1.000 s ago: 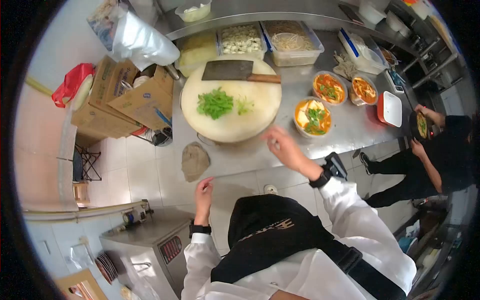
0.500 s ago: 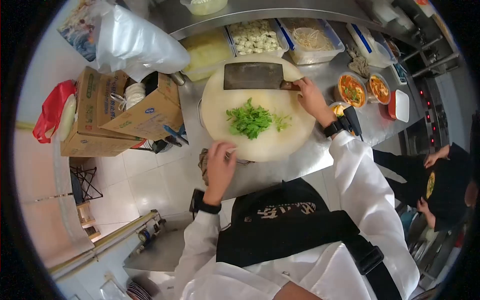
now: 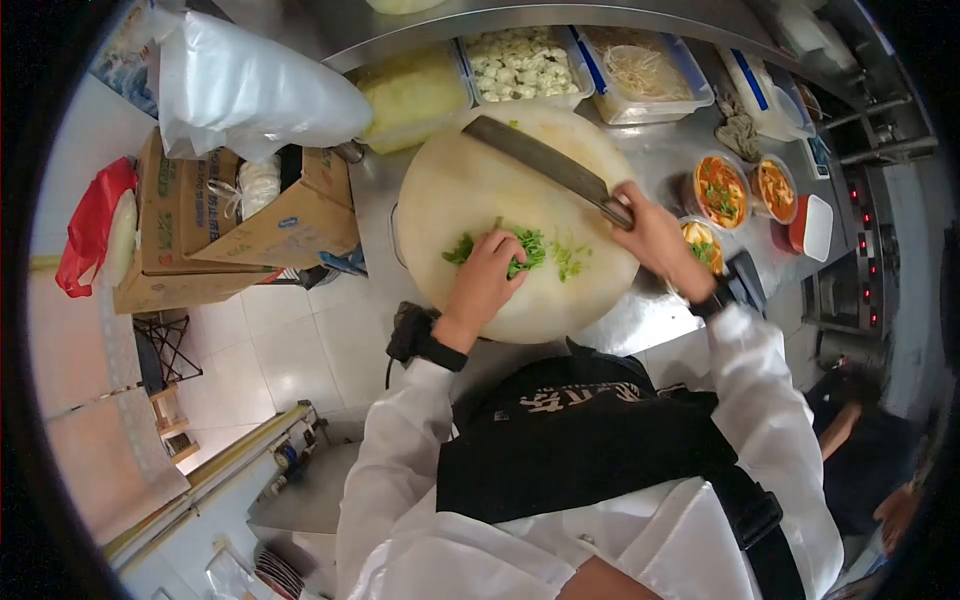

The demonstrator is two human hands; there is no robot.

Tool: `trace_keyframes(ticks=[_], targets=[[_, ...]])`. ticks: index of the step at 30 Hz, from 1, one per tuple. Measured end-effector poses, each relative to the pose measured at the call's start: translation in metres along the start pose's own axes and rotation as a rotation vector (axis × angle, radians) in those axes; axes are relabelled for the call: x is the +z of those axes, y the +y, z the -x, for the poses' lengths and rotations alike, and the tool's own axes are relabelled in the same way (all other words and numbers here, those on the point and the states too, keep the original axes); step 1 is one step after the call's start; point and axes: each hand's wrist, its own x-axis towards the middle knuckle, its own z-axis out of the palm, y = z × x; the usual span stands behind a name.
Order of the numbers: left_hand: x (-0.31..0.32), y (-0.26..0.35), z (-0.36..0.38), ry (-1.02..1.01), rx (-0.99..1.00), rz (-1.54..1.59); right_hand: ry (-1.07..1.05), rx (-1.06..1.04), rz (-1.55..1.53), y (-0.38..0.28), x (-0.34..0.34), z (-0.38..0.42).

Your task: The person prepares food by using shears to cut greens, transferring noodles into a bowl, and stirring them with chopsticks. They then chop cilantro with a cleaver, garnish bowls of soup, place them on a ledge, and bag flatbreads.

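My right hand [image 3: 655, 235] is wrapped around the handle of a cleaver [image 3: 540, 160]. Its blade slants up and left over the far half of a round white chopping board [image 3: 435, 200], seen nearly edge-on. With curled fingers, my left hand [image 3: 485, 280] presses down on a pile of leafy green herbs [image 3: 528, 245] near the board's middle, covering part of it. Small chopped green bits [image 3: 570, 260] lie just right of the pile, between it and my right hand.
Behind the board stand tubs of yellowish food [image 3: 415, 95], white chunks [image 3: 525, 65] and bean sprouts [image 3: 645, 75]. Bowls of red food [image 3: 720, 192] sit to the right, near a red-and-white container [image 3: 812, 228]. Cardboard boxes [image 3: 200, 230] are at left; another person [image 3: 865, 450] is at lower right.
The cleaver has been lifted from lying flat and turned, its blade now angled. My left hand has moved from the board's near edge onto the herbs.
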Motion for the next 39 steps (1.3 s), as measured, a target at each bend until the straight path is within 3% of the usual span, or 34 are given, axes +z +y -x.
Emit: trace_keyframes(ticks=[2,4,5,7,9,11,15,17,21,26,30,36,39], targets=[[0.016,0.009,0.005,0.082,-0.096,0.007,0.022,0.044,-0.453,-0.003,-0.004,0.031],[0.035,0.020,0.008,0.290,-0.165,-0.110,-0.025,0.092,-0.586,-0.014,-0.002,0.059],[0.041,0.027,0.007,0.286,-0.171,-0.112,-0.059,0.147,-0.719,-0.020,-0.002,0.071],[0.044,0.040,0.006,0.361,-0.260,-0.113,-0.136,0.265,-0.721,-0.040,-0.009,0.084],[0.044,0.040,0.006,0.372,-0.256,-0.118,-0.113,0.206,-0.737,-0.044,-0.005,0.087],[0.043,0.038,0.008,0.337,-0.288,-0.126,-0.109,-0.015,-0.616,-0.040,0.003,0.089],[0.039,0.040,0.009,0.275,-0.371,-0.217,-0.305,0.043,-0.521,-0.051,-0.008,0.085],[0.039,0.038,0.008,0.333,-0.266,-0.336,-0.322,0.045,-0.518,-0.052,-0.007,0.083],[0.040,0.034,0.009,0.305,-0.297,-0.307,-0.375,0.075,-0.558,-0.056,-0.005,0.074],[0.038,0.031,0.012,0.288,-0.289,-0.058,-0.277,0.032,-0.618,-0.043,0.019,0.071],[0.038,0.027,0.013,0.352,-0.238,-0.049,-0.276,0.073,-0.617,-0.045,0.010,0.073],[0.034,0.033,0.011,0.382,-0.360,0.013,-0.395,0.032,-0.491,-0.060,-0.011,0.070],[0.032,0.029,0.016,0.277,-0.336,-0.012,-0.347,-0.003,-0.539,-0.054,0.003,0.067]])
